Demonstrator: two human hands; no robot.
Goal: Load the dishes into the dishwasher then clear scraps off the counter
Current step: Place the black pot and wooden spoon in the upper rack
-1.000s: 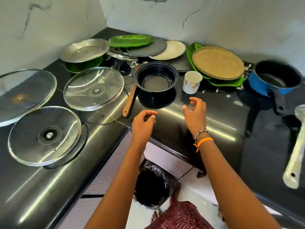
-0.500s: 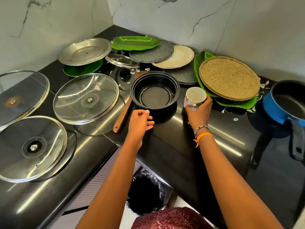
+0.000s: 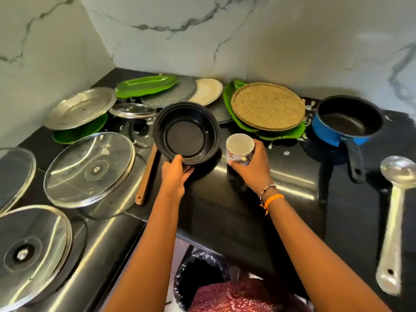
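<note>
A black bowl (image 3: 186, 134) sits tilted at the middle of the dark counter (image 3: 225, 199); my left hand (image 3: 174, 176) grips its near rim. My right hand (image 3: 254, 167) is wrapped around a small white cup (image 3: 239, 146) just right of the bowl. Behind them lie a green leaf-shaped plate (image 3: 146, 86), a grey plate (image 3: 173, 94), a cream plate (image 3: 207, 91) and a round woven tray (image 3: 267, 105) on green plates. White scraps (image 3: 286, 152) dot the counter near the tray.
Three glass lids (image 3: 90, 170) (image 3: 29, 253) (image 3: 13, 174) and a steel plate (image 3: 81, 108) fill the left side. A wooden handle (image 3: 146, 176) lies beside the bowl. A blue saucepan (image 3: 346, 121) and a steel ladle (image 3: 394, 221) are at the right. A black-lined bin (image 3: 198, 278) stands below.
My left hand moved forward from the counter edge and took hold of the black bowl's rim, tilting it. My right hand has closed around the white cup.
</note>
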